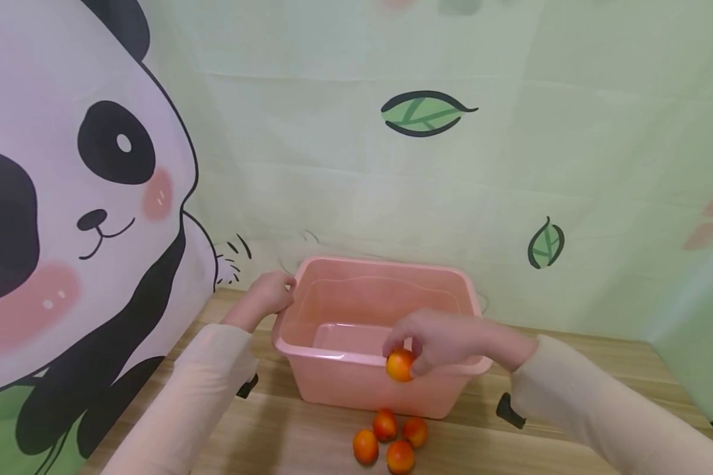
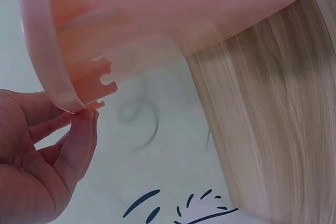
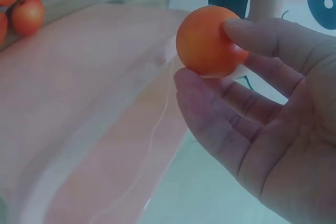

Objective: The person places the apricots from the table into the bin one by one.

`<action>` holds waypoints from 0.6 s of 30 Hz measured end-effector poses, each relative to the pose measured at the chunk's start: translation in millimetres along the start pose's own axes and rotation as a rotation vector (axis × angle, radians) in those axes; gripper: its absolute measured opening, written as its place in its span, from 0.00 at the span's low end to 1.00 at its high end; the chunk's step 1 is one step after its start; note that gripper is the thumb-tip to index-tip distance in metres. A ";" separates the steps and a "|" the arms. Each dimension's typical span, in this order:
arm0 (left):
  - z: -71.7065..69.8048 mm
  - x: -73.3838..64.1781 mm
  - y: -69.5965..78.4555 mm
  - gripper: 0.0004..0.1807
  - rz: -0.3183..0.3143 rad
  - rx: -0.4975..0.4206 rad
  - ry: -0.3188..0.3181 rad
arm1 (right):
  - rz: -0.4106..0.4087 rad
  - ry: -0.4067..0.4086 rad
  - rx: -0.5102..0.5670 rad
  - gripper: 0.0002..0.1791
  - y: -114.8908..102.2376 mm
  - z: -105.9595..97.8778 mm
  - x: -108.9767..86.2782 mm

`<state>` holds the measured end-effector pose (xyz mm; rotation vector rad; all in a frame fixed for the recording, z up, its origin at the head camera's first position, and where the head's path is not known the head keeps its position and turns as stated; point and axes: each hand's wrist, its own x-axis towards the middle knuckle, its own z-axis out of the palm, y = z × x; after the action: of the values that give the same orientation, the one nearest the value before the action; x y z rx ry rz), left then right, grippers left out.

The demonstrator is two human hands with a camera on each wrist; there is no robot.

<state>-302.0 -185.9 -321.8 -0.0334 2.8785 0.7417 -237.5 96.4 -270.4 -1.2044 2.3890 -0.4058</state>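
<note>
A pink plastic tub (image 1: 356, 382) stands on the wooden table, its inside facing up. My left hand (image 1: 271, 292) pinches the rim at the tub's left end; in the left wrist view, thumb and fingers (image 2: 81, 140) meet around that rim (image 2: 44, 61). Over the front rim, my right hand (image 1: 436, 335) holds an orange-red round fruit (image 1: 400, 365) between thumb and fingers. The right wrist view shows the same fruit (image 3: 210, 41) gripped at the fingertips. Several similar fruits (image 1: 401, 456) lie in a cluster on the table in front of the tub.
Behind the tub hangs a pale green cloth backdrop (image 1: 333, 165) with leaves and a large panda (image 1: 95, 211) printed on it. The wooden table (image 1: 546, 435) extends to both sides of the tub. The backdrop also rises along the right side.
</note>
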 end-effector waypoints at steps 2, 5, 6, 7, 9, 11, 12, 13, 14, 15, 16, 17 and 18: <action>0.1 0.1 -0.3 0.20 0.004 0.004 0.002 | 0.013 -0.008 0.005 0.17 1.1 -3.8 4.5; 0.1 -0.9 -0.2 0.20 -0.004 -0.009 0.001 | 0.015 -0.012 0.005 0.17 2.6 -9.0 11.3; 0.1 -1.2 -0.2 0.20 -0.005 -0.012 0.002 | 0.011 -0.007 -0.003 0.16 3.5 -10.6 13.7; 0.1 -1.4 -0.2 0.20 -0.006 -0.014 0.002 | 0.012 -0.005 -0.003 0.16 4.5 -12.2 16.3; 0.0 -1.6 -0.3 0.19 -0.003 -0.009 0.007 | 0.017 -0.002 0.009 0.15 6.2 -14.9 21.5; -0.1 -1.5 -0.6 0.18 0.003 -0.003 0.010 | 0.024 -0.003 0.027 0.15 8.0 -17.3 27.0; -0.2 -1.5 -0.6 0.18 0.007 0.003 0.013 | 0.035 -0.003 0.039 0.15 9.1 -18.1 29.8; -0.1 -1.3 -0.6 0.18 0.009 0.006 0.015 | 0.046 -0.007 0.053 0.15 10.3 -18.8 32.7; -0.1 -1.1 -0.8 0.17 0.013 0.010 0.016 | 0.055 -0.009 0.060 0.15 11.4 -19.3 35.4; -0.1 -1.1 -0.8 0.17 0.012 0.006 0.015 | 0.066 -0.009 0.063 0.15 12.7 -19.7 38.1; -0.1 -1.1 -0.8 0.17 0.011 0.000 0.011 | 0.078 -0.008 0.059 0.15 13.8 -20.2 40.3; 0.0 -1.1 -0.8 0.17 0.009 -0.002 0.011 | 0.094 -0.008 0.059 0.15 15.1 -20.7 42.5; -0.1 -1.2 -0.8 0.18 0.011 -0.005 0.010 | 0.112 -0.009 0.058 0.15 16.7 -21.1 44.7</action>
<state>-300.7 -186.6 -321.8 -0.0217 2.8885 0.7529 -283.1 71.1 -270.5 -1.0391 2.4062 -0.4296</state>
